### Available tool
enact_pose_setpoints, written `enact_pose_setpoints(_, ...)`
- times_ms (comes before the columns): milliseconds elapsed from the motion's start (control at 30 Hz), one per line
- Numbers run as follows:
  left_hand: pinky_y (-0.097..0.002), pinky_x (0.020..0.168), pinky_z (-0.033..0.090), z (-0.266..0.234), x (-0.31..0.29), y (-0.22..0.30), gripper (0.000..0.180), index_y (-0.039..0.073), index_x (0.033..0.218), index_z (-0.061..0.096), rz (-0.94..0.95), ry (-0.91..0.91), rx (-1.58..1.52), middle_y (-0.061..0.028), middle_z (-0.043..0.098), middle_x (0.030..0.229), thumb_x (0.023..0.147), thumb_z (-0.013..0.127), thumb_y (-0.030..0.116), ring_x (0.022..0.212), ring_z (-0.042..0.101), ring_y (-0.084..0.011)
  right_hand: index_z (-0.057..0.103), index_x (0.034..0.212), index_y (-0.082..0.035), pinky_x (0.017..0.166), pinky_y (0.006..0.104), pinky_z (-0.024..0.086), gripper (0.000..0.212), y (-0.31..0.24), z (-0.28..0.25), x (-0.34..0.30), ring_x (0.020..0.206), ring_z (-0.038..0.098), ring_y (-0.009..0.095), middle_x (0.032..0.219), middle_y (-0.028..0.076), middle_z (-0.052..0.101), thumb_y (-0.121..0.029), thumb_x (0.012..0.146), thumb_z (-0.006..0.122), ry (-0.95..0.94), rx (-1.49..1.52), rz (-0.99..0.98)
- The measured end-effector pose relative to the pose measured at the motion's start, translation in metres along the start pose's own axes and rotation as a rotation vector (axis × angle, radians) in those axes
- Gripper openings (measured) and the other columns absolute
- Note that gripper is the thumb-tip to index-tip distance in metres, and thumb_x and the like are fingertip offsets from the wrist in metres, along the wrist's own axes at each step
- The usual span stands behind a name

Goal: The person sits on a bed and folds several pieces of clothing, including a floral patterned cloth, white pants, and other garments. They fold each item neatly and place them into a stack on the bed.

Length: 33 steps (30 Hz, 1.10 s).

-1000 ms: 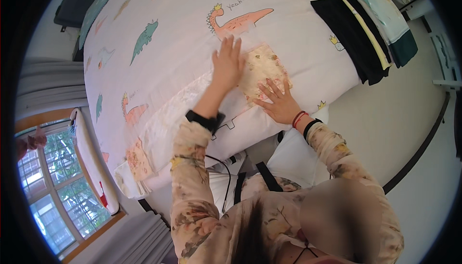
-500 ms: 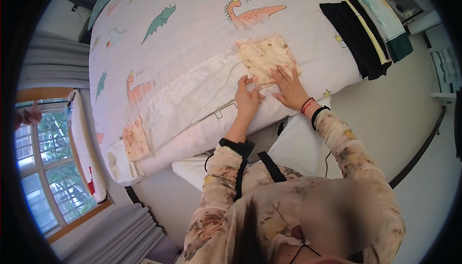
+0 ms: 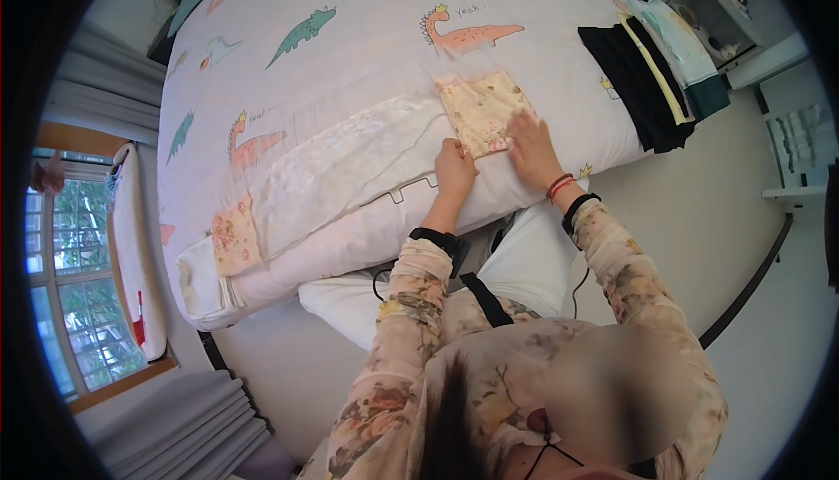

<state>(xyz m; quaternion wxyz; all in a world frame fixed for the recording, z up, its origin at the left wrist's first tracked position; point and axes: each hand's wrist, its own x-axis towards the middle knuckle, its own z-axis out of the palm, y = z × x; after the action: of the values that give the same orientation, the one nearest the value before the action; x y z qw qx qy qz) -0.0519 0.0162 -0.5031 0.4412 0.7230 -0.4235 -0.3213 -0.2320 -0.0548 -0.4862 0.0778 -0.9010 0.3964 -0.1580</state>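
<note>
Moved since a second ago: left hand (image 3: 455, 168), then stretched flat and far up on the folded floral cloth (image 3: 483, 110), now drawn back to that cloth's near-left corner, fingers curled in; it appears to pinch the cloth edge there, though the fingertips are hidden beneath the knuckles and a firm hold cannot be confirmed. Right hand (image 3: 530, 143): half a second ago flat at the near-right of the cloth, now shifted slightly up along its right edge, palm down, fingers spread and pressing, grasping nothing. Meaning, as a judgement: the broad smoothing stroke appears finished and the work has passed to squaring or tucking the near edge of the fold. Floral cloth: a small squarish folded panel, lying flat on the bed between and just beyond both hands. Adjoining on the left of the left hand: long pale strip of cloth (image 3: 341, 165), same piece unfolded, running away along the bed edge to a floral patch at its far end. Beneath all: white dinosaur-print duvet (image 3: 350, 69). Well to the right of the right hand: stack of folded dark clothes (image 3: 642, 78) with a yellow stripe, at the bed's corner. Far left: window (image 3: 65, 279).
</note>
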Motion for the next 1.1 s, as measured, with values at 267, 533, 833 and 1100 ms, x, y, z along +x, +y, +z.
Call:
enact_pose_setpoints(267, -0.0262, 0.051, 0.05, -0.005, -0.019, -0.007, 0.039, -0.005, 0.118, 0.04, 0.177, 0.176, 0.008, -0.0161, 0.056, 0.102, 0.084, 0.057, 0.005, 0.062, 0.066, -0.0188, 0.044, 0.134, -0.013, 0.094, 0.0334, 0.039, 0.061, 0.062, -0.007, 0.057, 0.106, 0.05, 0.028, 0.112, 0.016, 0.052, -0.013, 0.076, 0.062, -0.016, 0.771, 0.319)
enact_pose_setpoints(533, -0.0247, 0.057, 0.052, -0.108, -0.115, -0.046, 0.043, 0.0, 0.124, 0.033, -0.142, 0.166, -0.251, -0.0116, 0.048, 0.11, 0.085, 0.049, -0.004, 0.071, 0.064, -0.0186, 0.043, 0.134, -0.009, 0.1, 0.0306, 0.035, 0.073, 0.063, 0.004, 0.089, 0.117, 0.046, 0.028, 0.129, 0.016, 0.046, -0.006, 0.067, 0.071, -0.221, 0.63, 0.143)
enact_pose_setpoints(833, -0.0302, 0.067, 0.057, -0.158, -0.115, -0.074, 0.042, -0.003, 0.123, 0.026, -0.377, 0.597, -0.616, -0.0159, 0.05, 0.106, 0.089, 0.05, 0.001, 0.083, 0.064, -0.0258, 0.043, 0.131, -0.001, 0.103, 0.0305, 0.033, 0.075, 0.13, -0.013, 0.061, 0.123, 0.043, 0.03, 0.13, 0.018, 0.046, -0.004, 0.062, 0.073, -0.051, 0.426, 0.132)
enact_pose_setpoints(1100, -0.0329, 0.072, 0.058, -0.171, -0.112, -0.076, 0.049, -0.009, 0.126, 0.022, -0.386, 0.61, -0.739, -0.0229, 0.051, 0.107, 0.089, 0.051, 0.002, 0.091, 0.063, -0.0336, 0.044, 0.13, -0.001, 0.099, 0.0302, 0.039, 0.072, 0.197, -0.081, 0.038, 0.118, 0.048, 0.029, 0.129, 0.014, 0.048, 0.004, 0.061, 0.066, -0.081, 0.141, 0.141)
